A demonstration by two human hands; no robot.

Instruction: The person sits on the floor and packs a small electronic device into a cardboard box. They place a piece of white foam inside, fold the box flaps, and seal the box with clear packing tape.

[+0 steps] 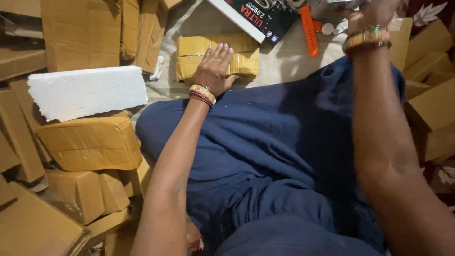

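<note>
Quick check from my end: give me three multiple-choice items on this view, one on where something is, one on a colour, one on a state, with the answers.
1. Where does the left hand rest?
A. on the tape-wrapped yellow parcel
B. on the white foam block
C. on the black box

2. What colour is the strap lying beside the black box?
A. green
B. orange
C. white

3. How is the left hand set?
A. shut in a fist
B. pinching a tool
C. open, palm down, fingers spread

Answers: 1 A, the palm lies on the parcel's top. 2 B, it is bright orange against the pale cloth. 3 C, the fingers lie flat and apart. The right hand is at the top edge, its grip too cropped to judge.
</note>
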